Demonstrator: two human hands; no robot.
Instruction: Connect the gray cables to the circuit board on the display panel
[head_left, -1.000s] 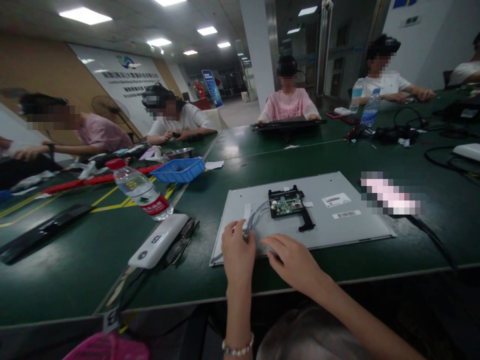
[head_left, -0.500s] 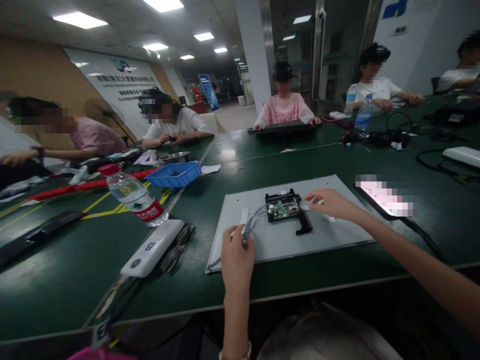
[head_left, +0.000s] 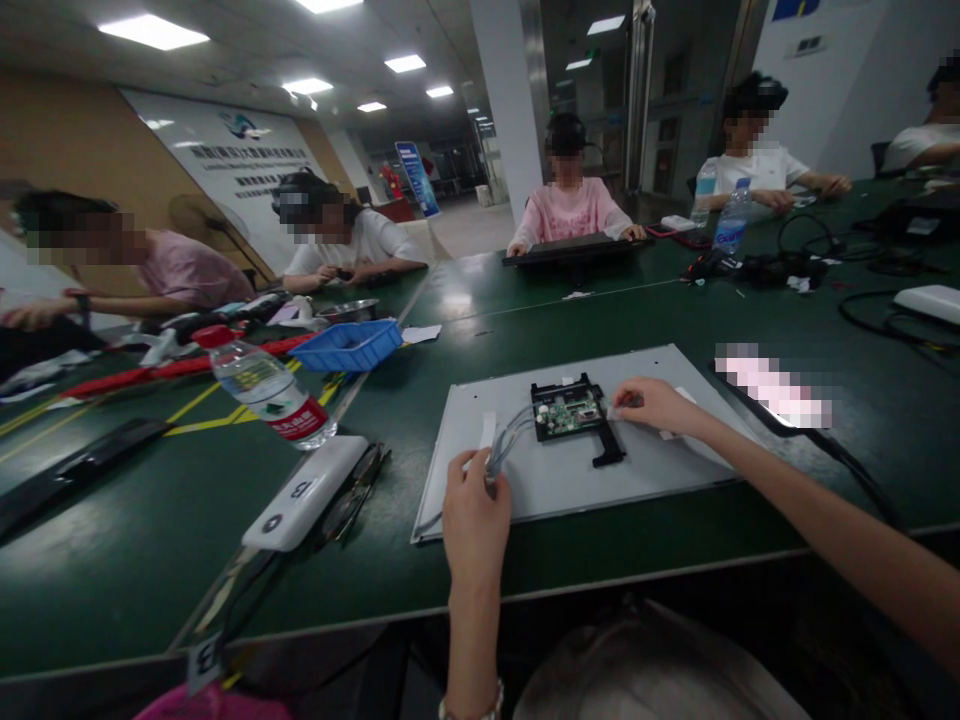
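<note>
My left hand (head_left: 475, 505) is closed around a bundle of thin grey wires (head_left: 514, 432), which runs to the green circuit board (head_left: 571, 414). A black plastic bracket (head_left: 609, 447) frames the board and lies on a flat grey panel (head_left: 555, 492). To the right of the bracket, my right hand (head_left: 651, 403) hovers over the panel with its fingertips pinched together. Something small and pale shows at those fingertips, too indistinct to name. Whitish strips lie on the panel near my left fingers and under my right wrist.
Left of the panel are a white power bank (head_left: 307, 495), glasses (head_left: 356, 495), a water bottle (head_left: 274, 393) and a blue tray (head_left: 349, 347). A lit phone (head_left: 772, 392) with a cable lies on the right. Several people sit around the green table (head_left: 480, 350).
My right hand has shifted slightly, and the translucent strip that stretched between it and the bracket is now barely visible. My left hand keeps its hold on the wires.
</note>
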